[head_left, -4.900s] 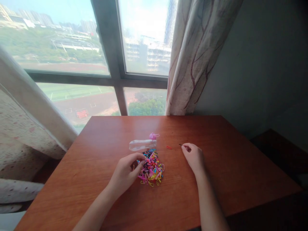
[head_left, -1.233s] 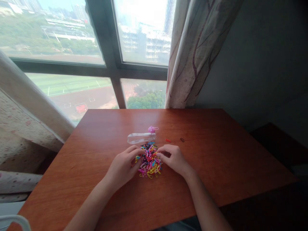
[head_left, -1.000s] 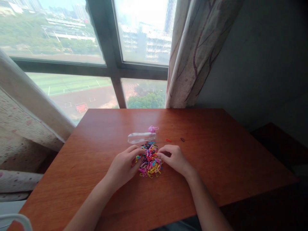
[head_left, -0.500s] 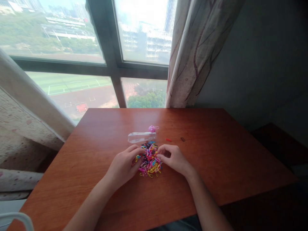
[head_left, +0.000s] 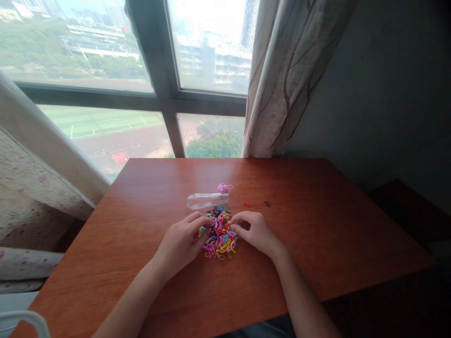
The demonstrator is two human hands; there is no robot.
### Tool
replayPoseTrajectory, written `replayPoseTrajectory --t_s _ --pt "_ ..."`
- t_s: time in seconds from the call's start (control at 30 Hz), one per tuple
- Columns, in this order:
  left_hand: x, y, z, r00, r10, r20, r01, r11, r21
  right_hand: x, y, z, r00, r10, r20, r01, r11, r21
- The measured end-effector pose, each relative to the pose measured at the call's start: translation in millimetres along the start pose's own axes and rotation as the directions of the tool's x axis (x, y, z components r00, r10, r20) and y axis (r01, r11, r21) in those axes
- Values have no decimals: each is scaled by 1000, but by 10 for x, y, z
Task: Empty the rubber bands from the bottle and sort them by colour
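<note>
A heap of small multicoloured elastic hair ties lies on the wooden table, mostly pink, yellow and black with some blue and red. My left hand reaches in from the left, thumb and fingers bent in a pinch at the heap's edge. From the other side, my right hand also pinches, its thumb and fingertips at the heap's right edge. Both appear closed on hair ties; the exact bands between the fingertips are too small to make out. Part of the heap is hidden behind my left fingers.
Just behind the heap lies a clear plastic bottle on its side, with a pink cap beside its right end. A red hair tie and a dark hair tie rest apart to the right. A window and curtains stand beyond the table.
</note>
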State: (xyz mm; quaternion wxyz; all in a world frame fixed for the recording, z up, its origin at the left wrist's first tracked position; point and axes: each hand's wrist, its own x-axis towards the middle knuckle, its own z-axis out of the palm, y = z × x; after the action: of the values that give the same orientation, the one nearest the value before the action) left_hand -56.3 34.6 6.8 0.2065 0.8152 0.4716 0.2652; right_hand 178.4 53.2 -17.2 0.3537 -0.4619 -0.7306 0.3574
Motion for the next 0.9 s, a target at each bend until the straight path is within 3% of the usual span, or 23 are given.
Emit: replayPoseTrajectory --t_s 0.63,0.9 --pt "-6 25 1 999 25 -25 -26 999 -43 -10 -60 0 993 119 20 -118 923 367" --pt "21 121 50 996 14 -87 -25 992 -120 3 -109 63 996 90 17 -90 930 355"
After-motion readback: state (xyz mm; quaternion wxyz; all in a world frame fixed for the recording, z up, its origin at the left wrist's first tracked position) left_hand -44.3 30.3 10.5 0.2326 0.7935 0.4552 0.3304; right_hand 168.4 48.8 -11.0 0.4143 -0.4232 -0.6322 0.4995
